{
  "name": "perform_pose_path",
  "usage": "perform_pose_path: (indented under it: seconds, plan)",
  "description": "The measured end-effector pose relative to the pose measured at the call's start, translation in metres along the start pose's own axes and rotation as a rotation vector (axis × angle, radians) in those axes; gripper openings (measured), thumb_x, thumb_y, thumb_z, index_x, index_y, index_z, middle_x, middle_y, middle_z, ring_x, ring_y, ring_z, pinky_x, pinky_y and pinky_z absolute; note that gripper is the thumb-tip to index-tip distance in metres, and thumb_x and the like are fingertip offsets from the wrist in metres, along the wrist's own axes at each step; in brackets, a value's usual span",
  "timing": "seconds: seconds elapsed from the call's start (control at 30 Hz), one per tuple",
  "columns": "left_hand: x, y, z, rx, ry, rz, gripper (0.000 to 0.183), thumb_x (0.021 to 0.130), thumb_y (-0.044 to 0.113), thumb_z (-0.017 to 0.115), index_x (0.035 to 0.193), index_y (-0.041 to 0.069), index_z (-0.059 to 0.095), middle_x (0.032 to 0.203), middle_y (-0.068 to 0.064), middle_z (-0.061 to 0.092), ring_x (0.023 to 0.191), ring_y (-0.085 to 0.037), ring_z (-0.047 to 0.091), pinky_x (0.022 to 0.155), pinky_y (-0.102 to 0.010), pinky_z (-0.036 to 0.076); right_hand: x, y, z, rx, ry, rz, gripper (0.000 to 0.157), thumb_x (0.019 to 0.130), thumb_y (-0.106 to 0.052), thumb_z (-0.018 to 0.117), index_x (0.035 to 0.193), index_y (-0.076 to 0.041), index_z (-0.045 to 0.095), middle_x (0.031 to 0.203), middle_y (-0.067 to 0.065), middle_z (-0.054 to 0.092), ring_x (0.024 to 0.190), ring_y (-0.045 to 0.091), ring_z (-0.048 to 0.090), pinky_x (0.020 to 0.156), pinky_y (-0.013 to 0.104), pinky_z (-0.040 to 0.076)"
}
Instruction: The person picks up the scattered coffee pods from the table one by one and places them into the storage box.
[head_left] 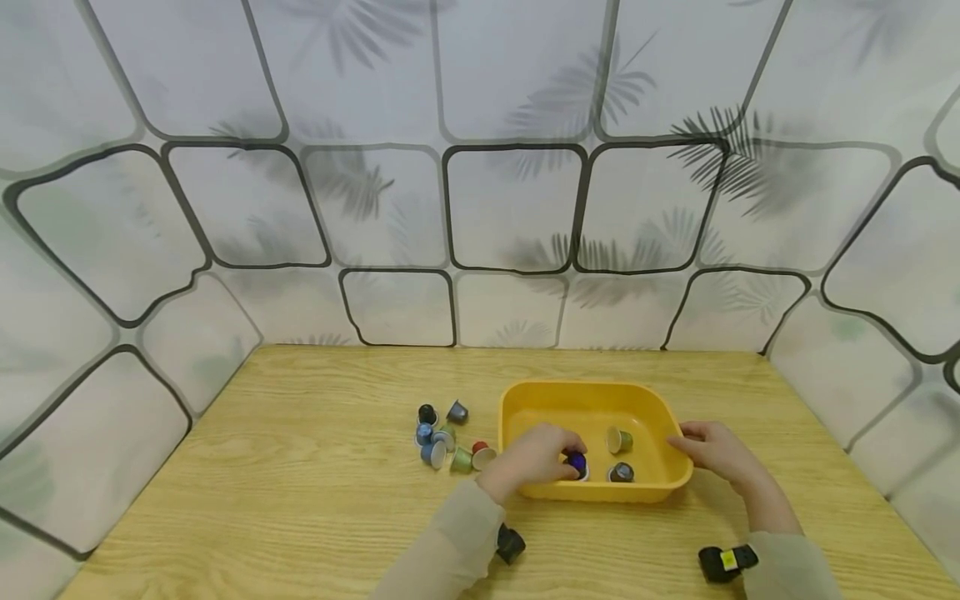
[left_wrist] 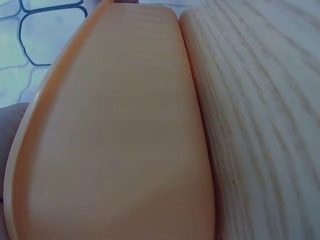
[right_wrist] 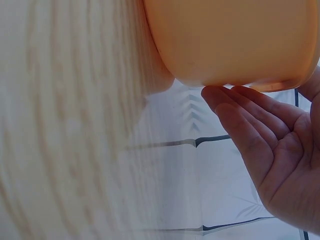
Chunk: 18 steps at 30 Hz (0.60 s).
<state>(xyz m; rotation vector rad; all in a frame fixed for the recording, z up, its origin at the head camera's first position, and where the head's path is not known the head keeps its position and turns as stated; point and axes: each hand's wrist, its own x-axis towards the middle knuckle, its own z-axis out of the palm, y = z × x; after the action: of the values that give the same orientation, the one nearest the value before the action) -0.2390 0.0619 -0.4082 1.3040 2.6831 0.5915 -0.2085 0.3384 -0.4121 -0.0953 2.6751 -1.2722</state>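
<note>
A yellow plastic tray (head_left: 592, 493) stands on the wooden table. My left hand (head_left: 534, 457) reaches over its near left rim and pinches a dark blue-purple coffee capsule (head_left: 576, 463) between thumb and fingers, low inside the tray. In the left wrist view the tray's outer wall (left_wrist: 115, 120) fills most of the picture and hides the capsule. At the right end, my right hand (head_left: 716, 452) grips the tray's rim, thumb over the edge and fingers against the outside. Also inside the tray are a pale green capsule (head_left: 619, 440), lying tipped, and a dark grey capsule (head_left: 621, 472).
Left of the tray lies a loose group of several capsules: a black one (head_left: 427, 413), a dark grey one (head_left: 457, 411), a blue one (head_left: 432, 454), a green one (head_left: 461, 460) and a red one (head_left: 482, 454). A patterned curtain (head_left: 510, 208) borders the table.
</note>
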Motion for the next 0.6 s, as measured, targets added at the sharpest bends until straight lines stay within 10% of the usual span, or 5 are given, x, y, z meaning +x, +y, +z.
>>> perform_pose_path:
  seconds: [0.6]
  plan:
    - [0.0086, -0.0013, 0.0023, -0.040, -0.106, -0.003, 0.023, 0.079, 0.012, 0.067, 0.102, 0.009, 0.065, 0.093, 0.003, 0.063, 0.082, -0.004, 0.055, 0.073, -0.014, 0.042, -0.0002, 0.0004, 0.0012, -0.003, 0.001, 0.011, 0.049, 0.091, -0.024, 0.049, 0.117, 0.017, 0.044, 0.104, 0.022, 0.057, 0.092, 0.028, 0.056, 0.074, 0.038, 0.049]
